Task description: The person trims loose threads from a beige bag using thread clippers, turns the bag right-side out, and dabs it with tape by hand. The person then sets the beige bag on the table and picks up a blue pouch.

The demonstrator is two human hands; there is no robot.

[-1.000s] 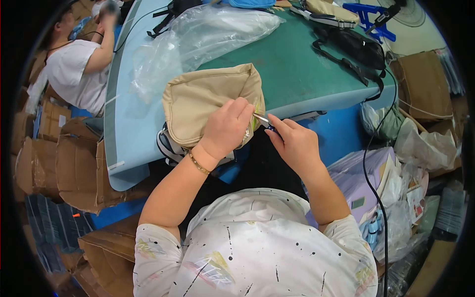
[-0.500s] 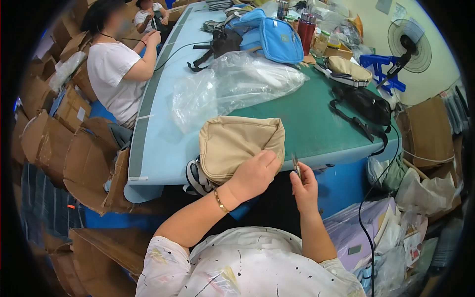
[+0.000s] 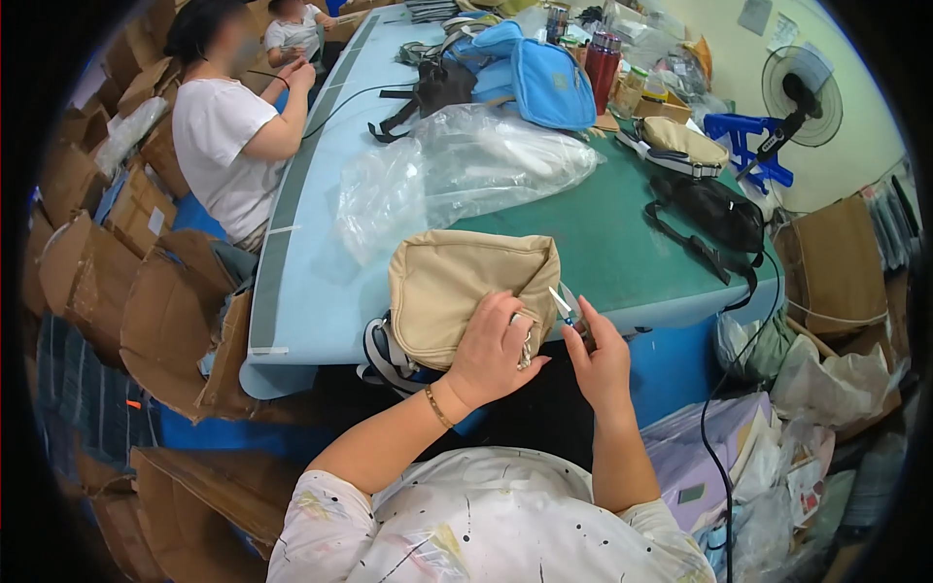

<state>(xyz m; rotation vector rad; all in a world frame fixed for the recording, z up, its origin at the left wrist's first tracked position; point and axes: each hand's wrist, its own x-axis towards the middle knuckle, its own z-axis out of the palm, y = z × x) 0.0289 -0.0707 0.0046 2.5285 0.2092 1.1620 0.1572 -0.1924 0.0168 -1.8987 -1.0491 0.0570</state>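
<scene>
A beige bag (image 3: 457,282) lies at the near edge of the table, its striped strap (image 3: 381,352) hanging at its left. My left hand (image 3: 491,345) grips the bag's lower right corner, with a zip or trim showing beside the fingers. Just right of the bag, my right hand (image 3: 596,355) is closed on small scissors (image 3: 562,303). Their blades are apart, point up and left, and lie close to the bag's right side.
Beyond the bag, a clear plastic bag (image 3: 466,165) lies on the table (image 3: 622,243). Blue (image 3: 552,83) and black bags (image 3: 714,209) are further off. Two people (image 3: 224,126) sit at the left. Cardboard boxes (image 3: 175,321) stand left, and a cable hangs right.
The view has tilted up since the first frame. My right hand first drew the scissors away from the bag, then brought them back near it. My left hand has shifted down along the bag's corner.
</scene>
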